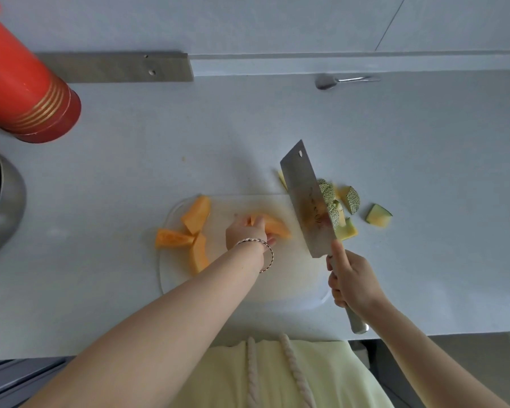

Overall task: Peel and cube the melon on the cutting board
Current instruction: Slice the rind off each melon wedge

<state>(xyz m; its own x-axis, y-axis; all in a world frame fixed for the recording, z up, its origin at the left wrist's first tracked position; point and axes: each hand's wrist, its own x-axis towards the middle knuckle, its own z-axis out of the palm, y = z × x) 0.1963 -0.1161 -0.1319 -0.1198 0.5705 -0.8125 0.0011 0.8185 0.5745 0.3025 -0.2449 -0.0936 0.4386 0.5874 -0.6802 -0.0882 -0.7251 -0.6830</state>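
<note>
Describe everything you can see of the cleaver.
The cleaver has a broad rectangular steel blade with a small hole near its far corner and orange smears on the flat. Its handle looks like pale metal. The right hand grips the handle, forefinger stretched toward the blade. It is tilted, tip away, over the right edge of the cutting board, hiding some melon rind pieces. Whether its edge touches the board is unclear.

The cutting board [248, 287] lies on the bench [130, 172] at mid-frame. Three melon wedges [196, 214] cluster at its left end. A fourth wedge [277, 226] lies at its centre, held by the left hand [246, 231]. The cleaver [306, 198], in the right hand [351, 282], slants over the board's right edge, with rind pieces [352, 200] on the bench just right of it. A spoon [326, 82] lies upper right, a flask [21, 83] upper left.
</note>
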